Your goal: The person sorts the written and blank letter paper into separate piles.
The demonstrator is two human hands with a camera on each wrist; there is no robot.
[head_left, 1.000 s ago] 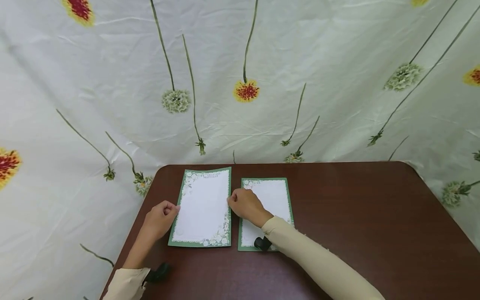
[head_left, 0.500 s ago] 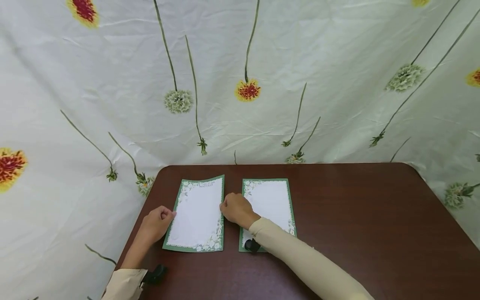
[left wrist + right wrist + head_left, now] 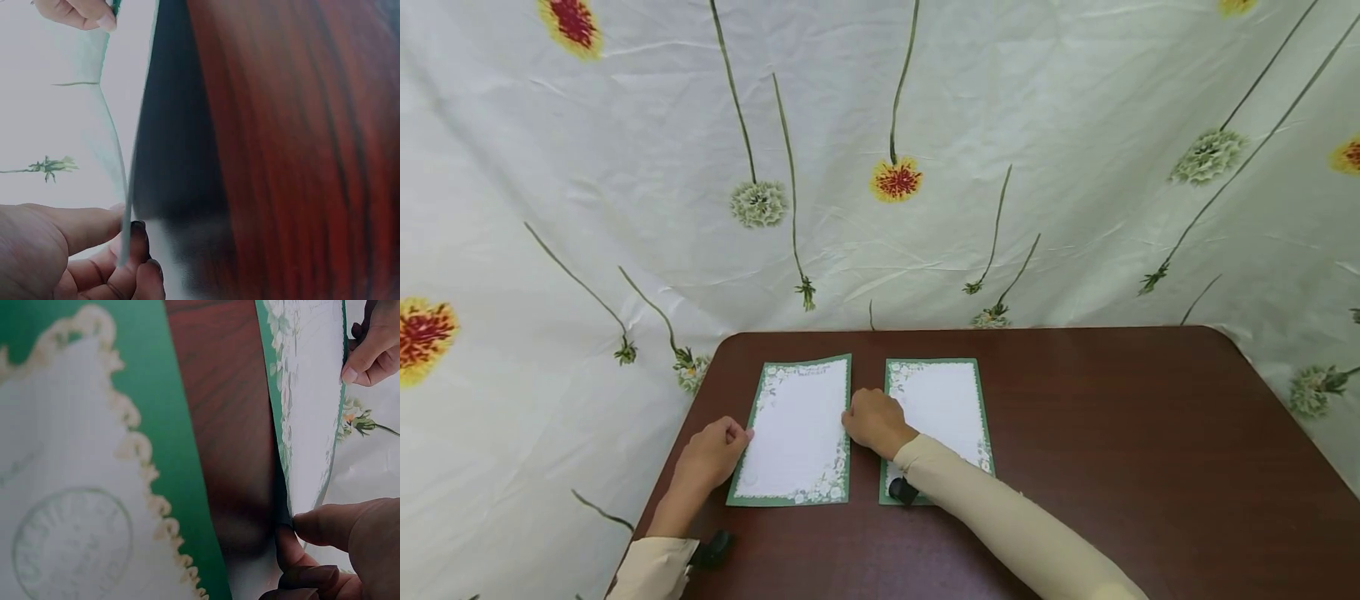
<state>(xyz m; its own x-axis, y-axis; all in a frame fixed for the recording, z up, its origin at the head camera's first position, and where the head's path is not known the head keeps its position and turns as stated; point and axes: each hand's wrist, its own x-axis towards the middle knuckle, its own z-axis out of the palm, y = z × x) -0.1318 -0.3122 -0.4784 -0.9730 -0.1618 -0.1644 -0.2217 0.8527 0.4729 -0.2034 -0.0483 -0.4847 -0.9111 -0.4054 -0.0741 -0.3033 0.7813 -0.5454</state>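
A white sheet of paper [image 3: 797, 433] with a green edge and a floral border is held by both hands at the table's left side. My left hand [image 3: 711, 454] pinches its left edge between thumb and fingers. On the opposite edge, my right hand [image 3: 880, 422] pinches the sheet the same way. In the left wrist view the paper [image 3: 128, 94] stands edge-on, its shadow falling on the wood below. Flat on the table to the right lies a second green-edged sheet [image 3: 943, 396], partly covered by my right hand and forearm.
The dark brown wooden table [image 3: 1120, 433] has rounded far corners. Behind it and on the left hangs a pale cloth [image 3: 1037, 100] printed with flowers. Black wrist devices [image 3: 711, 550] sit at both wrists.
Both hands have brought the held sheet down and slightly left, nearer to me. A wider strip of table now shows between the two sheets. The second sheet stays in place.
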